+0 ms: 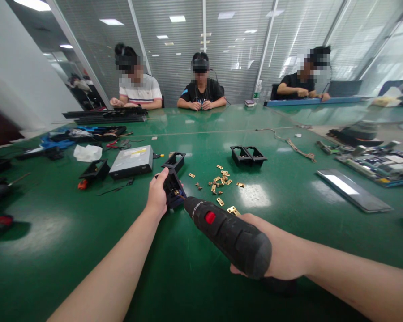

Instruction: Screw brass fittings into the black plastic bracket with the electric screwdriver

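My left hand (pixel 158 193) is closed on a black plastic frame (pixel 173 184), holding it tilted up off the table. Gold-coloured metal shows inside the frame's lower part. In my right hand (pixel 275 243) is a black cordless screwdriver (pixel 228 235) with a red button, its handle mostly hidden. The thin bit points left and reaches the metal inside the frame; whether it sits in a screw I cannot tell. Small brass plates (pixel 220 201) and a few screws (pixel 198 186) lie scattered beyond the tool. Another black frame (pixel 174 161) stands just behind my left hand.
Two joined black frames (pixel 248 155) stand centre right. A silver optical drive (pixel 132 161) and another frame (pixel 94 170) lie to the left. On the right are a grey flat panel (pixel 354 190) and circuit boards (pixel 386 163). Three people sit across the green table (pixel 87 255).
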Demonstrator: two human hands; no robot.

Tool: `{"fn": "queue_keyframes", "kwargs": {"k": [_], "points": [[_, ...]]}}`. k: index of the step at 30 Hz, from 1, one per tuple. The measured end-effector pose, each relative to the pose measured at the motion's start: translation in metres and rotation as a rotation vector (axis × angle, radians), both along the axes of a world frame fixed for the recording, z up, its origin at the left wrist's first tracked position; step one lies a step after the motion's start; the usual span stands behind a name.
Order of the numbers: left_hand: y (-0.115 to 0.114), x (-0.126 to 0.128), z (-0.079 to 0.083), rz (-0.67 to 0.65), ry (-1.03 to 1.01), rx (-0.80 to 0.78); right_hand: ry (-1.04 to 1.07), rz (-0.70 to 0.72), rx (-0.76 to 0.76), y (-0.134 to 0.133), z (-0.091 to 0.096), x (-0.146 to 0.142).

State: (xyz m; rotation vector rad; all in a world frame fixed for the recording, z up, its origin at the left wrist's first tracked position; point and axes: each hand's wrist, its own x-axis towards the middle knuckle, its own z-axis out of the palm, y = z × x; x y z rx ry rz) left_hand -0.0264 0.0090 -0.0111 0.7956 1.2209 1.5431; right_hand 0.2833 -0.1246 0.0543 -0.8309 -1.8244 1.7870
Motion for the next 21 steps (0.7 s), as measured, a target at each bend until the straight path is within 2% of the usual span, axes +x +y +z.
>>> {"fn": "queue_keyframes", "kwargs": {"k": [5, 12, 21], "points": [[0.0, 0.001, 0.001, 0.008, -0.006, -0.009, 0.028, 0.045, -0.013, 0.002, -0.001, -0.001], [-0.001, 0.001, 0.002, 0.002, 0.008, -0.002, 0.007, 0.034, 0.022, 0.001, 0.002, 0.0], [0.0, 0.001, 0.0, 0.0, 0.018, 0.01, 0.053, 0.037, 0.031, 0.003, -0.017, 0.002]]}}
